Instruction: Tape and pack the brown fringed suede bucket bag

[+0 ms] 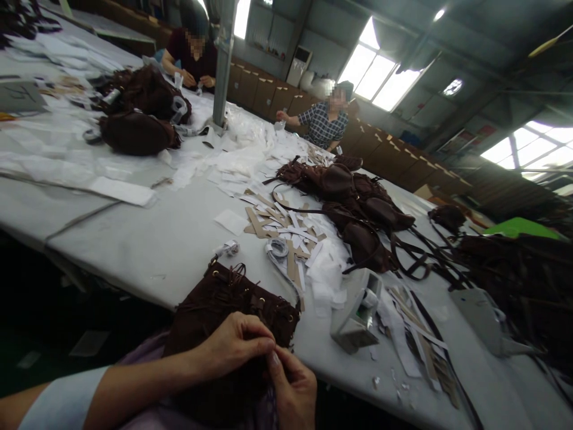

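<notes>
A dark brown drawstring bag (201, 310) with fringe and metal eyelets leans against the table edge, over my lap. In front of it, my left hand (239, 343) is closed in a pinch. The fingertips of my right hand (293, 382) meet it, also pinched. Whatever lies between the fingertips is too small or hidden to make out. Just beyond the bag, a strap wrapped in clear plastic (278, 249) curls on the table, and a second wrapped piece (228, 248) lies at the bag's upper left corner.
Cardboard and paper strips (286, 230) are heaped on the table (147, 245). More brown bags (358, 209) lie to the right, others (138, 128) at the left. A grey dispenser-like box (358, 313) stands near the right edge. Two people work across the table, beside a metal post (222, 71).
</notes>
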Motion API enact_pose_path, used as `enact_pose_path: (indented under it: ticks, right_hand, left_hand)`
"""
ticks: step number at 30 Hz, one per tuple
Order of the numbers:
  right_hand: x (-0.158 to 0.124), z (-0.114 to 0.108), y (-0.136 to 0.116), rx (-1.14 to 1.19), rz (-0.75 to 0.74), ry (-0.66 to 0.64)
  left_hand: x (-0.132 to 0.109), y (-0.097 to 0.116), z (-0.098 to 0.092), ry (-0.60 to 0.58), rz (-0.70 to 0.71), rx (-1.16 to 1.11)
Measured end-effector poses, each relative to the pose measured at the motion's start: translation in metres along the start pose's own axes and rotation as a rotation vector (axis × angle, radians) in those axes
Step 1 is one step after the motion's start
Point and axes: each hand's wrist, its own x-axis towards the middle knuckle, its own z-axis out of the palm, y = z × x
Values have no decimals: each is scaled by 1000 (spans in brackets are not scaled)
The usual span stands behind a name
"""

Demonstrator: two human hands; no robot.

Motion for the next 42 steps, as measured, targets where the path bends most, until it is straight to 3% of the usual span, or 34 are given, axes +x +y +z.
enact_pose_path:
  ticks: [7,9,13,17,20,21,23,26,27,30,32,35,38,40,42]
  right_hand:
    - [1,2,6,95,61,92]
    - [-1,5,3,225,77,116]
    - [1,10,-8,468,109,30]
    - [14,-5,-7,607,96,236]
    - [20,-20,-3,443,85,207]
    - [20,-23,-3,385,74,176]
    - [16,-25,-4,311,33,161]
    - [5,-21,-11,258,-5,136]
    - [1,-19,-13,247,-8,96]
    - [-6,-16,-18,261,-18,35]
    - [-6,-23,-18,305,-29,125]
    - [-2,-44,-14,355,-40,360]
    - [-1,-58,-7,189,-84,510]
    - [-4,-51,-2,-60,-121,429]
    - [-6,-29,4,-339,-211,264]
  left_hand:
    - [-1,-5,-2,67,-10,144]
    - [-3,-8,-2,2,-49,68]
    - [-8,-13,-6,-180,-112,-147]
    - [-17,-12,-23,-274,-92,-188]
    - [-26,-8,-28,-461,-1,73]
    - [-28,-8,-26,-472,44,166]
    - [-29,-6,-18,-351,121,280]
    - [-18,-5,-2,-103,128,313]
    - [-12,-5,4,-96,129,317]
    - [6,-9,14,-225,186,342]
    - [14,-16,14,-240,200,346]
    - [18,-27,8,-127,94,324]
    - [14,-27,-1,-223,36,258]
    - [10,-19,-7,-280,129,235]
    - [10,-11,-13,-210,223,222]
